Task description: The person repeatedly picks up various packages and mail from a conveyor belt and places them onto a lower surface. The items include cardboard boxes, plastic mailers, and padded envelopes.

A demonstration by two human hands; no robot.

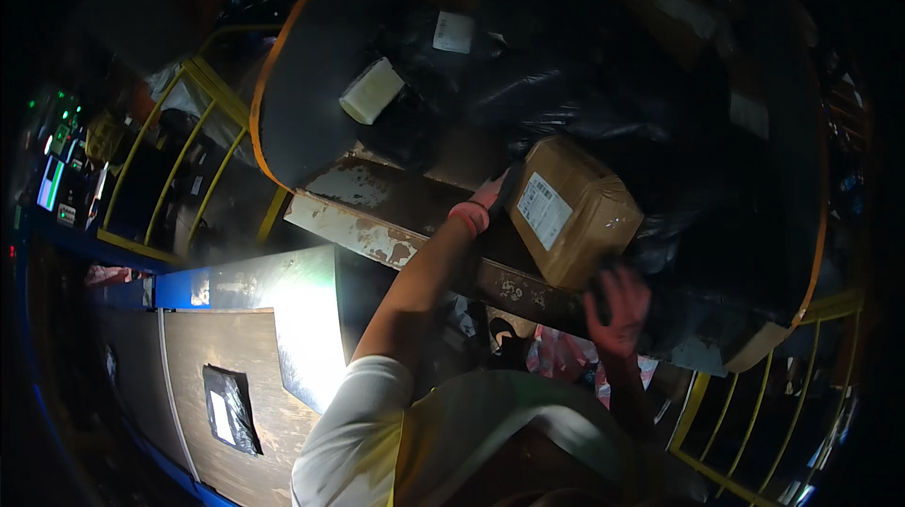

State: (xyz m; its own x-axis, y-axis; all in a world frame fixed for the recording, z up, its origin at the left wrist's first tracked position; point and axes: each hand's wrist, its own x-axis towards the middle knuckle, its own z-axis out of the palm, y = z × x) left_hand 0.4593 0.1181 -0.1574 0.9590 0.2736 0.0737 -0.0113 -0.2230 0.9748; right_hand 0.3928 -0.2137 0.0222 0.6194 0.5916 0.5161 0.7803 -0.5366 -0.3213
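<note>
A taped cardboard box (576,214) with a white label (544,210) lies tilted at the worn front edge of a dark chute (353,235). My left hand (491,196), in a pink and dark glove, is at the box's left side; its fingertips are in shadow, so its hold is unclear. Near the box's lower right corner is my right hand (616,305), gloved alike and blurred, with its fingers spread and nothing seen in them. Behind the box lie black plastic parcels (523,97) and a small pale package (372,91).
At the lower left, a brightly lit metal ledge (304,295) borders a belt surface (233,337) bearing a black plastic mailer (232,409). Yellow railings (180,161) stand at the left and more yellow railings (763,408) at the lower right. Pink-white bags (562,353) lie below the chute edge.
</note>
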